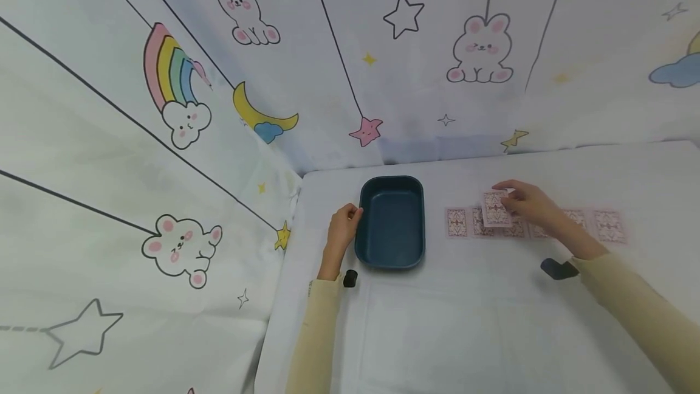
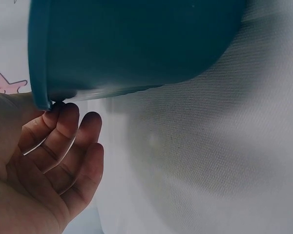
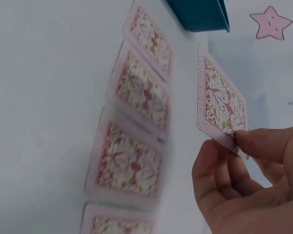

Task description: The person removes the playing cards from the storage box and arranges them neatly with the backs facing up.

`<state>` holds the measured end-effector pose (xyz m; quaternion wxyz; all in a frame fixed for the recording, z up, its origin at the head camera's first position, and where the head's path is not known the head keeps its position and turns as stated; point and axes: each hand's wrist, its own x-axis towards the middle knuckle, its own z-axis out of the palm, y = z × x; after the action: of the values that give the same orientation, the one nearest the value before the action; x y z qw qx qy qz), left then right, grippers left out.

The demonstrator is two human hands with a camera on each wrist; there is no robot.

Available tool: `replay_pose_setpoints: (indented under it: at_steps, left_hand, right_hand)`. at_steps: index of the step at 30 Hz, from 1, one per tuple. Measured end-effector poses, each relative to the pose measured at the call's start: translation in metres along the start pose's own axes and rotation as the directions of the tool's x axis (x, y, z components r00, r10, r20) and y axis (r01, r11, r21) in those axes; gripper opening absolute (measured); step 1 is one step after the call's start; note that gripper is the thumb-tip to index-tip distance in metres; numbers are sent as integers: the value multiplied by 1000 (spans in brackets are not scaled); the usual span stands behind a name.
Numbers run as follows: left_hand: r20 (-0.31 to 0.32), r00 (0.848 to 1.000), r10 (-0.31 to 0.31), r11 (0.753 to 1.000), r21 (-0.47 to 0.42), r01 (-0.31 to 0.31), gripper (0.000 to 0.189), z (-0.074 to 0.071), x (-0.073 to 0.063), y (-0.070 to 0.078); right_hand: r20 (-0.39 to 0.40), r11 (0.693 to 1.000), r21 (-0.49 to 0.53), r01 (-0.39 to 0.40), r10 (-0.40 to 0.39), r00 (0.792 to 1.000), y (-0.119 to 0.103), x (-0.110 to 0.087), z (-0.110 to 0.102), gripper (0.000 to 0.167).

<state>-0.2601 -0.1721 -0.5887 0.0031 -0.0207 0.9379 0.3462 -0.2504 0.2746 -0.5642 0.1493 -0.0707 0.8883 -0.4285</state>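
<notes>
My right hand (image 1: 531,203) pinches a playing card (image 1: 495,209) by one edge, thumb against its red patterned back. In the right wrist view this card (image 3: 220,100) is raised and tilted above the table. Below it lies a row of several more playing cards (image 3: 131,161), backs up, side by side. At the left rim of a dark teal rectangular tray (image 1: 392,230), my left hand (image 1: 344,225) pinches the edge. The left wrist view shows the tray's outer wall (image 2: 132,44), with the fingers curled under the rim and the thumb partly hidden behind it.
A white cloth covers the table (image 1: 437,327). Behind it and to the left hang white sheets (image 1: 426,102) printed with bears, stars and a rainbow. The card row runs from right of the tray toward the table's right side, ending in a far-right card (image 1: 609,227).
</notes>
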Motion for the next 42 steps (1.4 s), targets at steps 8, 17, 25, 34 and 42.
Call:
replay_pose_setpoints:
  at_steps: [8,17,25,34,42]
  left_hand:
    - [0,1000,10,1000,6,-10,27,0,1,-2]
    - [-16,1000,27,1000,9,-26,26,0,2,-3]
    - [-13,1000,7,1000,16,-7,27,-1,2,-5]
    - [-6,1000,-4,1000,-4,4,27,-4,1,0]
    - [25,999,-25,1000,3,25,28,-5,-3,-1]
  right_hand:
    - [-12,998,-19,-53,52,999,31,-14,-14,52]
    - [-52,996,-36,-84,82,995,64,-32,-36,54]
    - [-72,990,-57,-128,124,990,84,-47,-56,56]
    - [-121,982,-78,-173,163,979,111,-67,-80,58]
    - [-184,968,-27,-248,239,953,146,-93,-91,64]
